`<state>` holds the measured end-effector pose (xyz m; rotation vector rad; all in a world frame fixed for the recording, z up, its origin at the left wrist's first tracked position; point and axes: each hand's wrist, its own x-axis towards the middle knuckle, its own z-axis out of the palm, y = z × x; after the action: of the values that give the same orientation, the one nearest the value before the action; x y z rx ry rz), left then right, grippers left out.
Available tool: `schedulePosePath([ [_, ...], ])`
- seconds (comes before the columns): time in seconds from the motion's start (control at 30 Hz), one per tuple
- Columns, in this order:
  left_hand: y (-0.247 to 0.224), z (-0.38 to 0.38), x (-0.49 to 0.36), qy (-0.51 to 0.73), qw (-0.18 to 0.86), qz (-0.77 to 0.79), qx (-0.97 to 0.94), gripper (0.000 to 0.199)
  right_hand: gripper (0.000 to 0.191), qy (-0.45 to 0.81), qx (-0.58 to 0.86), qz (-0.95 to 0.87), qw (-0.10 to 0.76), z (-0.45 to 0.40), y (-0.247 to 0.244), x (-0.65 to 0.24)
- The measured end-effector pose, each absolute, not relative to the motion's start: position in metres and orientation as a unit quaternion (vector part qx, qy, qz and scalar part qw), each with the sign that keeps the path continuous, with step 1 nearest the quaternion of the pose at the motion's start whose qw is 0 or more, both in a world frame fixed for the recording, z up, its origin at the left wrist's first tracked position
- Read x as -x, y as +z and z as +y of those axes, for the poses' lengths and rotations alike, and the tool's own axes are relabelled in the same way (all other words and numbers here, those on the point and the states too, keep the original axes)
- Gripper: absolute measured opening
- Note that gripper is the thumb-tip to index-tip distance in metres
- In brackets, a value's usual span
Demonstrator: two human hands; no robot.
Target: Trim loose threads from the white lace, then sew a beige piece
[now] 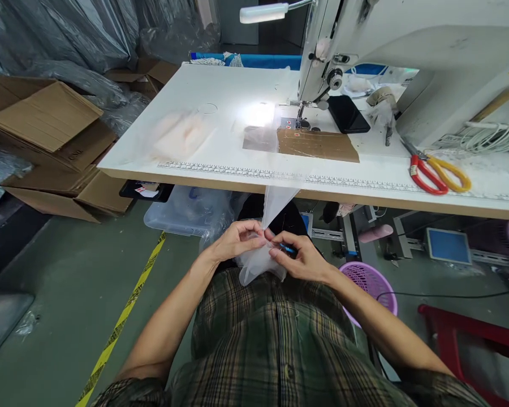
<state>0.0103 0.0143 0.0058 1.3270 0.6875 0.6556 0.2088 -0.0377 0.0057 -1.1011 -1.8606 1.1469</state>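
Sheer white fabric (275, 204) hangs over the table's front edge and bunches up above my lap. My left hand (242, 240) pinches the gathered fabric from the left. Close beside it, my right hand (296, 255) grips the same fabric from the right, with a small blue tool (287, 248) held among its fingers. The tool's tip is too small to make out. Past the hands, part of the fabric lies on the white table (229, 85) near the sewing machine's needle (300, 113), over a brown sheet (318, 145).
Red-and-yellow scissors (441, 172) and a black phone (348, 114) lie right of the needle. Pale folded fabric (182, 135) rests on the table's left part. Cardboard boxes (46, 118) stand at the left. Below the table are a purple basket (369, 282) and a red stool (470, 333).
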Motion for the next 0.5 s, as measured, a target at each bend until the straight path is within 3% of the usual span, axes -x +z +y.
schedulePosePath([
  [0.17,0.003,0.008,-0.002,0.296,0.634,0.415,-0.581,0.025,0.053,0.463,0.467,-0.694,0.293,-0.019,-0.002,-0.213],
  [0.5,0.008,0.011,0.000,0.298,0.583,0.420,-0.629,0.024,0.043,0.376,0.465,-0.751,0.279,-0.001,0.001,-0.197],
])
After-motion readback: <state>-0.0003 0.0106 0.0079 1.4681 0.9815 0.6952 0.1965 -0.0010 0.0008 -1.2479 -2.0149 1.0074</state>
